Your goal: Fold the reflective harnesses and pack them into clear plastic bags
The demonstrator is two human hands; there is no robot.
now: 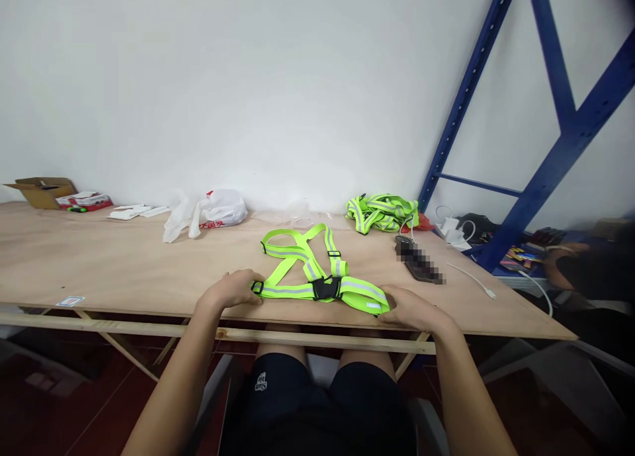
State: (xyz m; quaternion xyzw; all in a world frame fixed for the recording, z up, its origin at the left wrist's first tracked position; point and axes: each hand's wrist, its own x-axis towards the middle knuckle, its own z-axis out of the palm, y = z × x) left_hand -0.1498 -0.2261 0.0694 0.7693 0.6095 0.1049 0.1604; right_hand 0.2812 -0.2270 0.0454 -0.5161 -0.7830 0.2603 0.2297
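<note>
**Desk:** Plywood for the tabletop (124, 264), I take it, with a white wall behind. What sits on it?

**Operator:** From where I watch, a neon-yellow reflective strap vest (317, 271) lies flat at the near edge of the board, its black buckle facing me. I use that vest as my landmark. My left hand (233, 289) rests at the vest's left end, fingers curled over the strap by a small black slider; it seems to pinch the strap, but the fingertips are tucked under, so I cannot tell how firmly. My right hand (411, 309) lies on the vest's right end, palm down, pressing the wide band; whether it clasps anything I cannot tell

**Desk:** And beyond the vest?

**Operator:** Behind it and to the right lies a heap of the same yellow straps (381, 212), too tangled to count. Just right of the vest is a dark flat object (419, 263), partly blurred out, so I won't name it. A white cable (471, 278) runs right of that. Behind the vest to the left sits a white plastic bag with red print (218, 211); the print is too small to read. Far left of the vest, a cardboard box (42, 191) stands against the wall

**Desk:** Anything cut off?

**Operator:** A blue metal rack (560, 145) rises right of the vest and leaves the frame at the top. Clutter at its foot is dark and hard to make out
</note>
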